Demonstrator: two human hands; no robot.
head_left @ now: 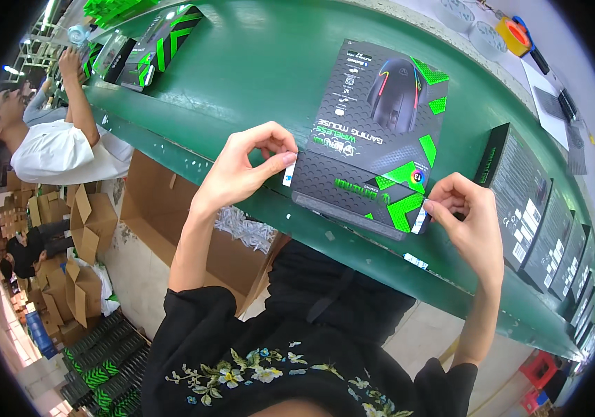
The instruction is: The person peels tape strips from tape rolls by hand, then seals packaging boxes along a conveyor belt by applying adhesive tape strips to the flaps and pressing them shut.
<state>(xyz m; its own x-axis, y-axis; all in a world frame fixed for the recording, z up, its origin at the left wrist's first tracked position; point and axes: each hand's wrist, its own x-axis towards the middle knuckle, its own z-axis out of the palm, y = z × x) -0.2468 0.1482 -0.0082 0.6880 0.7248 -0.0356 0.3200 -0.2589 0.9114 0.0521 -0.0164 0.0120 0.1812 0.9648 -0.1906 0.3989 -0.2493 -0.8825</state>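
A black and green mouse box (370, 149) lies on the green work surface in front of me, its printed picture of a computer mouse upside down to me. My left hand (245, 167) is at the box's left edge, thumb and forefinger pinching a small white sticker strip (288, 172). At the near right corner, my right hand (470, 221) pinches another small white sticker strip (420, 221), which lies against the box's edge. Whether either strip is stuck to the box I cannot tell. Another small sticker (415, 261) clings to the bench's front edge.
Several dark boxes (516, 201) stand in a row at right. More green-black boxes (155, 52) lie far left, near a person in a white shirt (68, 153). Below the bench is an open cardboard carton (155, 212) by clear plastic scraps (245, 229). Yellow tape (513, 36) sits at the far right.
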